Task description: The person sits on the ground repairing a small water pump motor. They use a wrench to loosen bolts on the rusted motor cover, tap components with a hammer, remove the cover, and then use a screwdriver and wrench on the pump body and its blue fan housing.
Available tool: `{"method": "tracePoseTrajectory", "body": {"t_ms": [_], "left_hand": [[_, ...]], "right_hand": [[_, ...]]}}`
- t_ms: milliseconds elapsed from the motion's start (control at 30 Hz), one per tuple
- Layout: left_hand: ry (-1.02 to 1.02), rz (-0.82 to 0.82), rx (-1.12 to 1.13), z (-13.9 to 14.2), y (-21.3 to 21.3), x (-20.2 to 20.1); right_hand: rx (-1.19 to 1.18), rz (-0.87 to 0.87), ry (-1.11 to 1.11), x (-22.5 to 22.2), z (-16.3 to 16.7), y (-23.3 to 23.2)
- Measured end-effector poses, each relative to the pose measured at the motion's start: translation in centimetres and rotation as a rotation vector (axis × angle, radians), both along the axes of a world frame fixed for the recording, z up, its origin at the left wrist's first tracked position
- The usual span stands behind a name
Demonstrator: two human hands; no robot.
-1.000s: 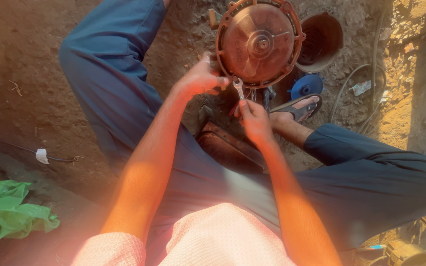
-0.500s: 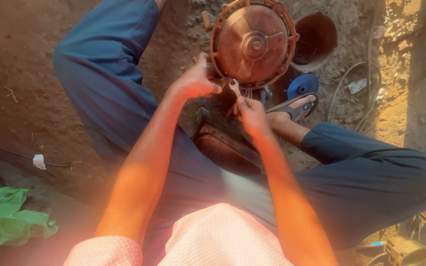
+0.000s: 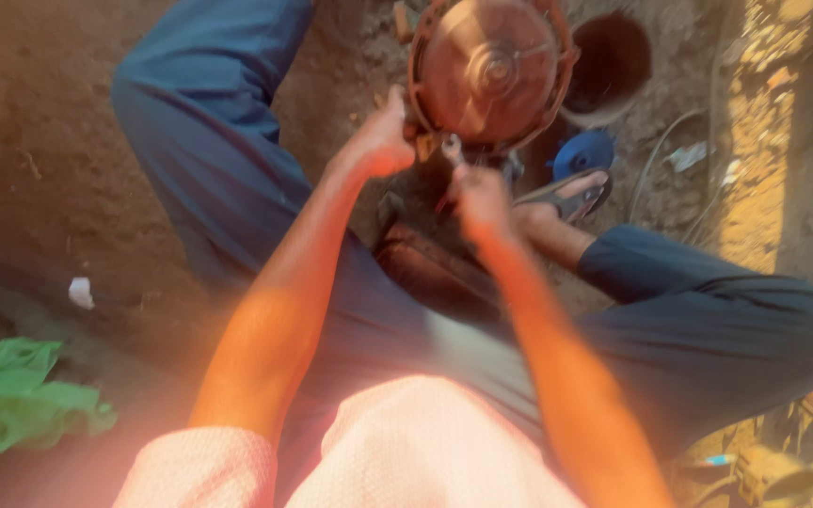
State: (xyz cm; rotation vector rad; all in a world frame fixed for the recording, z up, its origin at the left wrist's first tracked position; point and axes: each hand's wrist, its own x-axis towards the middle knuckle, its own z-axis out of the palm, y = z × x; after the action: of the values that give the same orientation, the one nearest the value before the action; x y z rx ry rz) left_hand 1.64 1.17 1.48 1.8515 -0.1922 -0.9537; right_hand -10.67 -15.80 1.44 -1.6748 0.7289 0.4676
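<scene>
The person is sitting on the dirt ground (image 3: 39,169). The left hand (image 3: 380,143) is gripping the lower edge of the round rusty motor cover (image 3: 489,71). The right hand (image 3: 482,198) is closing around a small metal tool (image 3: 454,155), touching that edge.

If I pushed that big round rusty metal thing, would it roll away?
Probably not. The round metal housing looks thick and rusty, so likely heavy and stiff. The left hand grips its rim, steadying it. Freed and on edge, its round shape might roll.

No packages, labels, signs, screens visible
</scene>
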Motion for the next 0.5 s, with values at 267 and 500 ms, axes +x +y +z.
{"method": "tracePoseTrajectory", "body": {"t_ms": [267, 500], "left_hand": [[-0.025, 0.025, 0.087, 2.2, 0.5, 0.0], [0.012, 0.067, -0.077, 0.3, 1.3, 0.1]], "right_hand": [[0.201, -0.174, 0.229, 0.3, 2.3, 2.9], [0.269, -0.504, 0.216, 1.0, 1.3, 8.3]]}}
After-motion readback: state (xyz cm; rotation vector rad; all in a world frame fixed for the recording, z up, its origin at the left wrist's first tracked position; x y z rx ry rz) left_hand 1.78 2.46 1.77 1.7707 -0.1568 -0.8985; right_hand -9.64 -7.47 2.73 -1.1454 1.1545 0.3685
